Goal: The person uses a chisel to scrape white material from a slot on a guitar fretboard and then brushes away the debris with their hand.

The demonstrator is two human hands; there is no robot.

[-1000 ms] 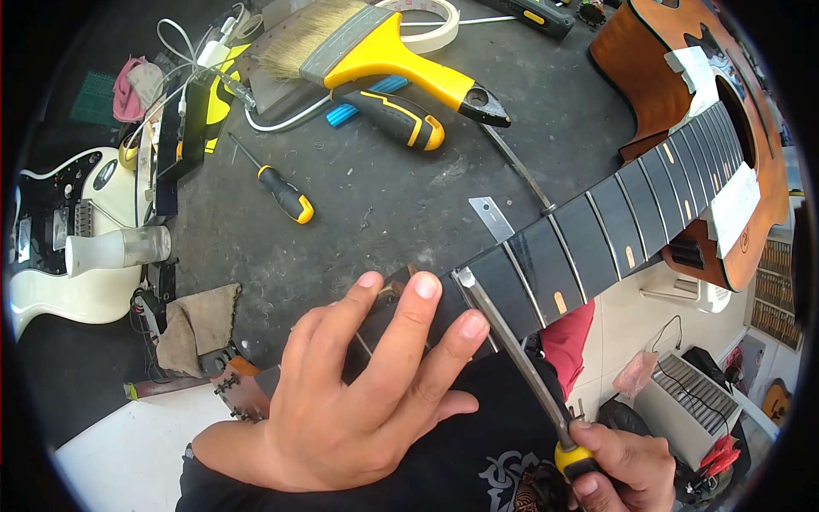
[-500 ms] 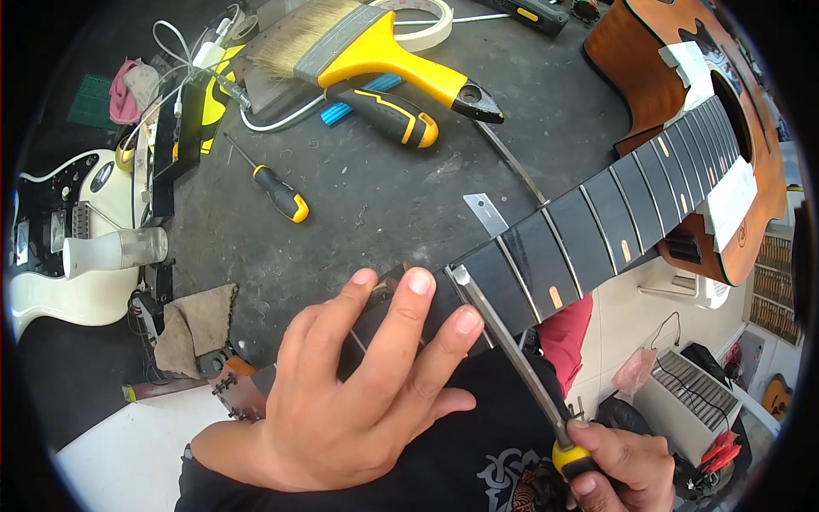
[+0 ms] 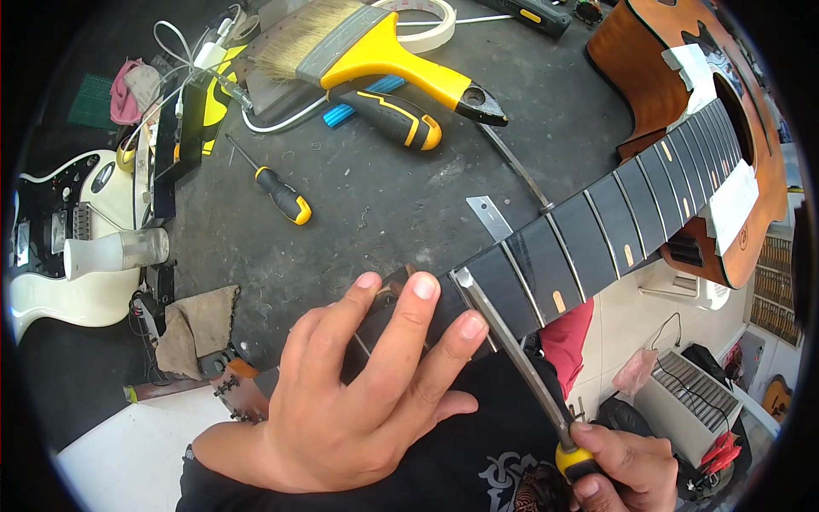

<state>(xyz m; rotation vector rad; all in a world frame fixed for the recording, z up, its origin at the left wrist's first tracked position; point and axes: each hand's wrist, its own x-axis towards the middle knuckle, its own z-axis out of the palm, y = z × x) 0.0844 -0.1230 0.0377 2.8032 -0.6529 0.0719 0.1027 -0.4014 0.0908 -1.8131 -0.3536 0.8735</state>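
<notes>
My left hand [image 3: 367,384] lies palm down with its fingers spread over the headstock end of the guitar neck, fingertips close to a small dark wooden piece [image 3: 388,294]. In my right hand [image 3: 627,469] is a flathead screwdriver [image 3: 516,358], gripped by its yellow and black handle. Its metal tip rests at the lowest visible fret, near my left fingertips. The dark fretboard [image 3: 589,230] has metal frets and pale inlays. It runs up right to the brown guitar body [image 3: 631,68], where white paper pieces [image 3: 731,209] cover parts of it.
Beside the neck lies a small metal blade [image 3: 489,218]. On the dark bench are a wide paintbrush [image 3: 392,64], a thick-handled tool [image 3: 392,119], a small screwdriver [image 3: 281,194] and a masking tape roll [image 3: 431,30]. A white electric guitar [image 3: 111,290] and a folded cloth [image 3: 196,333] are at left.
The whole view has shifted very slightly. Both hands, the screwdriver and the guitar keep nearly the same places relative to each other.
</notes>
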